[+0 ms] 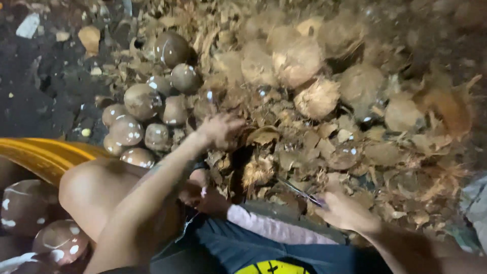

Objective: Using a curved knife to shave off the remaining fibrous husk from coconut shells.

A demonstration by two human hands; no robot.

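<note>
Left hand (220, 129) reaches open over rough, stiff husk scraps (304, 152); right hand (345, 210) grips a thin blade (300, 192); shelled coconuts (142, 101) look hard, heavy.

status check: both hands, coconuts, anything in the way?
Left hand reaching out over the husk pile, blurred. Right hand shut on thin blade. Husked coconuts heaped left. Own knee close by.

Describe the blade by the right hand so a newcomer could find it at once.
Start at the big heap of brown coconut husk filling the middle. Along its near edge, the right hand grips a thin knife slanting up and left. It is the only slim, dark, straight thing among ragged fibrous pieces.
</note>
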